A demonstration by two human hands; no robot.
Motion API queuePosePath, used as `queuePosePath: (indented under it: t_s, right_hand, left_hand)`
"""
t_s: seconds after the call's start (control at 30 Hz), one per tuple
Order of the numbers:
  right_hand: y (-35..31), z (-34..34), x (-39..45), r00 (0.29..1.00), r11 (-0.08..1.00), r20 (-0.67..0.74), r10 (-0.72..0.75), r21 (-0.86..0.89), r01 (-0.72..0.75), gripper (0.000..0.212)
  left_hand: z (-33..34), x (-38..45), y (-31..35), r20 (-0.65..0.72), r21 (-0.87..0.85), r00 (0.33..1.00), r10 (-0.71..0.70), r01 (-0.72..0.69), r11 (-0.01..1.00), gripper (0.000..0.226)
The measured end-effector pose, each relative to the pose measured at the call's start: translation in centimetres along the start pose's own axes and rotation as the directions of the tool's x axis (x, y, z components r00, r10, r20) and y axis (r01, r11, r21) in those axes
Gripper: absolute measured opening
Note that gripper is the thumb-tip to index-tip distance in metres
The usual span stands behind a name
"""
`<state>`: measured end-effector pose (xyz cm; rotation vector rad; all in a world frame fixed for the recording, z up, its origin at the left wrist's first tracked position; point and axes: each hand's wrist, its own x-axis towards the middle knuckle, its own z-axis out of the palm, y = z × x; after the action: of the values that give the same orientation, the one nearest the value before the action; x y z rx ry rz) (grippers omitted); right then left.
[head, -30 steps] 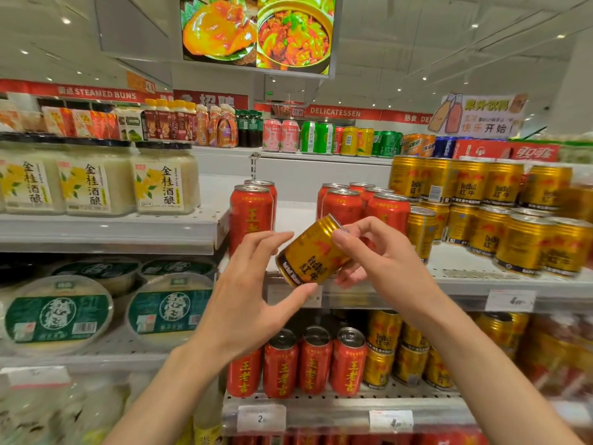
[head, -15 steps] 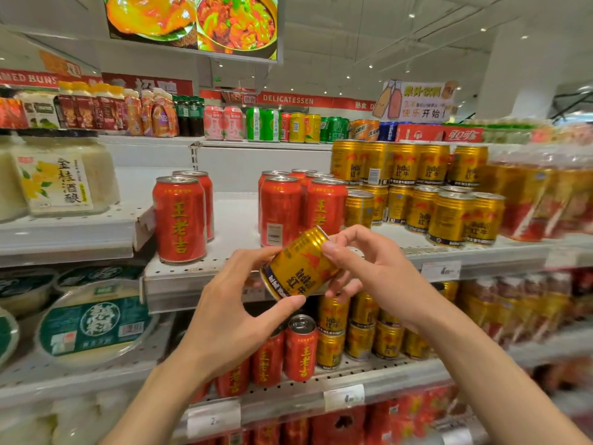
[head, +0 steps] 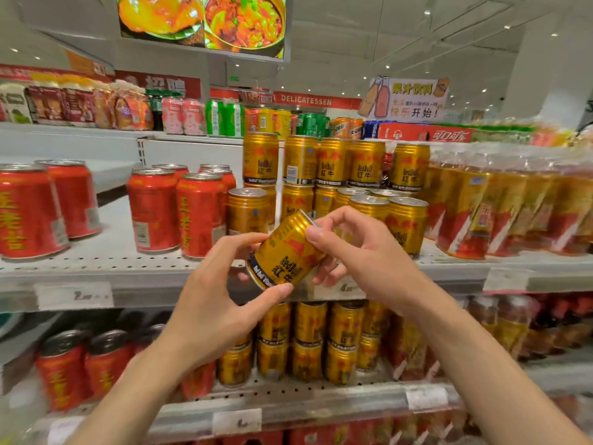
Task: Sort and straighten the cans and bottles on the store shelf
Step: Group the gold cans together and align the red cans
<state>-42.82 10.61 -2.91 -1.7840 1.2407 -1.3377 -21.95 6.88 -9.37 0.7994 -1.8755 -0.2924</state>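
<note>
you hold one gold can (head: 285, 252) in both hands, in front of the middle shelf (head: 128, 268), clear of its edge. the can is tilted, its top up and to the right. your left hand (head: 211, 303) closes on the lower end, thumb under the base; your right hand (head: 362, 261) pinches the upper end near the rim. behind it gold cans (head: 333, 168) stand stacked two high on the shelf; red cans (head: 179, 210) stand upright to their left.
</note>
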Motion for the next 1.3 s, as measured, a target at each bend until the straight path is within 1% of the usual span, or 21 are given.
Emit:
queuePosePath:
  t_s: [0.1, 0.2, 0.3, 0.37, 0.43, 0.5, 0.53, 0.57, 0.63, 0.67, 0.73, 0.8, 0.9, 1.0, 1.07, 1.1, 1.13, 1.17, 1.23, 1.3]
  right_hand:
    - [0.2, -1.5, 0.7, 0.999, 0.999, 0.029, -0.029, -0.042, 0.03, 0.03]
    - [0.0, -2.1, 1.7, 0.997, 0.991, 0.025, -0.067, -0.114, 0.069, 0.025]
    - [-0.6, -2.5, 2.8, 0.989, 0.964, -0.004, -0.146, -0.227, 0.142, 0.023]
    - [-0.8, -2.9, 3.3, 0.979, 0.944, -0.028, -0.203, -0.271, 0.188, 0.02]
    - [-0.4, -3.9, 3.4, 0.951, 0.879, -0.066, -0.302, -0.405, 0.252, 0.018]
    - [0.6, -5.6, 3.3, 0.898, 0.743, -0.104, -0.428, -0.606, 0.284, 0.02]
    - [1.4, -6.5, 3.3, 0.877, 0.673, -0.113, -0.467, -0.69, 0.269, 0.022]
    - [2.3, -7.3, 3.3, 0.877, 0.621, -0.114, -0.467, -0.748, 0.233, 0.026]
    - [3.7, -8.5, 3.2, 0.917, 0.569, -0.117, -0.382, -0.811, 0.134, 0.04]
    - [4.3, -8.7, 3.2, 0.932, 0.559, -0.12, -0.342, -0.823, 0.099, 0.047]
    - [5.2, -8.7, 3.1, 0.939, 0.559, -0.123, -0.321, -0.825, 0.083, 0.057]
    - [5.4, -8.5, 3.2, 0.934, 0.557, -0.134, -0.33, -0.827, 0.078, 0.055]
    - [5.5, -8.2, 3.4, 0.927, 0.536, -0.142, -0.347, -0.841, 0.073, 0.048]
    - [5.6, -8.1, 3.4, 0.923, 0.511, -0.127, -0.363, -0.856, 0.083, 0.046]
    - [5.6, -8.2, 3.4, 0.917, 0.477, -0.108, -0.385, -0.873, 0.098, 0.047]
    - [5.5, -8.2, 3.5, 0.916, 0.459, -0.096, -0.39, -0.882, 0.103, 0.049]
    - [5.3, -8.1, 3.7, 0.916, 0.438, -0.08, -0.393, -0.892, 0.11, 0.051]
    - [5.2, -7.9, 3.9, 0.916, 0.414, -0.058, -0.397, -0.902, 0.122, 0.054]
    - [4.6, -7.2, 4.4, 0.916, 0.365, -0.001, -0.402, -0.917, 0.159, 0.058]
    - [3.9, -6.5, 5.0, 0.917, 0.313, 0.07, -0.392, -0.928, 0.204, 0.063]
  left_hand:
    - [1.4, 0.6, 0.9, -0.023, 0.044, 0.999, -0.026, 0.027, 0.999, 0.065]
    - [2.1, 1.4, 1.6, -0.01, 0.117, 0.999, -0.051, 0.052, 0.992, 0.074]
    - [2.7, 2.5, 1.8, -0.014, 0.134, 0.996, -0.09, 0.091, 0.987, 0.079]
    - [3.1, 3.3, 1.6, -0.014, 0.137, 0.992, -0.128, 0.129, 0.982, 0.081]
    - [3.8, 3.9, 1.5, -0.025, 0.143, 0.983, -0.179, 0.181, 0.973, 0.081]
    - [4.6, 4.3, 1.4, -0.042, 0.148, 0.972, -0.233, 0.237, 0.96, 0.081]
    - [5.0, 4.6, 1.4, -0.047, 0.16, 0.967, -0.252, 0.256, 0.953, 0.081]
    - [5.3, 4.9, 1.3, -0.044, 0.179, 0.964, -0.262, 0.266, 0.947, 0.082]
    - [5.8, 5.5, 1.4, -0.017, 0.23, 0.964, -0.265, 0.262, 0.937, 0.084]
    - [6.1, 5.9, 1.5, 0.0, 0.266, 0.964, -0.265, 0.255, 0.93, 0.085]
    - [6.7, 6.4, 1.5, 0.026, 0.34, 0.964, -0.263, 0.239, 0.91, 0.087]
    - [7.1, 6.9, 1.2, 0.038, 0.401, 0.966, -0.255, 0.219, 0.889, 0.089]
    - [7.0, 7.3, 0.7, 0.093, 0.452, 0.974, -0.205, 0.142, 0.881, 0.088]
    - [5.8, 6.8, 0.9, 0.112, 0.479, 0.985, -0.134, 0.064, 0.876, 0.073]
    - [4.1, 6.4, 1.2, 0.05, 0.549, 0.999, 0.012, -0.037, 0.835, 0.058]
    - [3.1, 6.3, 1.2, 0.021, 0.596, 0.995, 0.097, -0.091, 0.798, 0.05]
    - [2.1, 6.5, 1.2, 0.002, 0.655, 0.986, 0.167, -0.127, 0.745, 0.046]
    - [1.0, 6.9, 1.1, 0.007, 0.719, 0.98, 0.201, -0.145, 0.679, 0.045]
    - [-0.7, 8.0, 1.0, 0.06, 0.825, 0.981, 0.184, -0.152, 0.544, 0.051]
    - [-1.6, 9.1, 0.9, 0.122, 0.882, 0.989, 0.087, -0.148, 0.447, 0.056]
